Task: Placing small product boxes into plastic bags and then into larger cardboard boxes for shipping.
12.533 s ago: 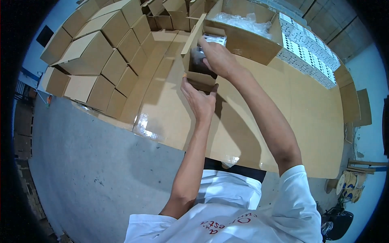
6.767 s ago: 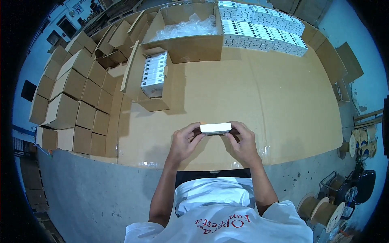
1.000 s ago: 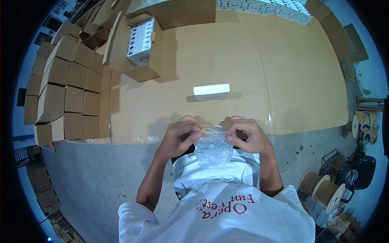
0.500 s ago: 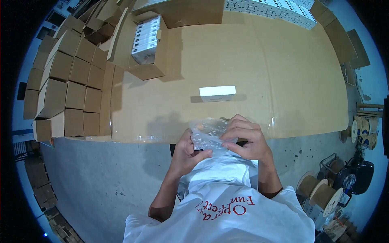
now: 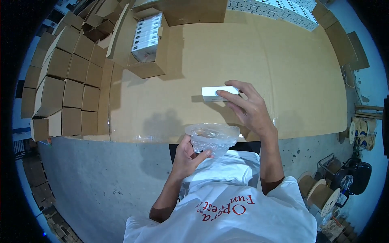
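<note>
Cardboard sheeting covers a wide tabletop, seen from above, with a grey floor below its near edge. Along the left side stand rows of small folded brown cartons. Beyond them, at the upper left, an open carton holds a row of slim white boxes. More white patterned packs line the far edge.

Near the middle of the tabletop lies a single slim white box, lying flat and lengthwise. The person's right hand reaches over it with fingers spread, the fingertips touching its right end; the grip is open and not yet closed around the box. The left hand, close to the person's chest, has its thumb and fingers closed on the lower edge of a crumpled clear plastic bag, whose mouth faces upward.

To do this step well, the right hand probably needs to close across the box's narrow sides rather than its end, so it lifts level. The left hand would do best to hold the bag's mouth wide and steady, since the thin film is likely to fold shut.
</note>
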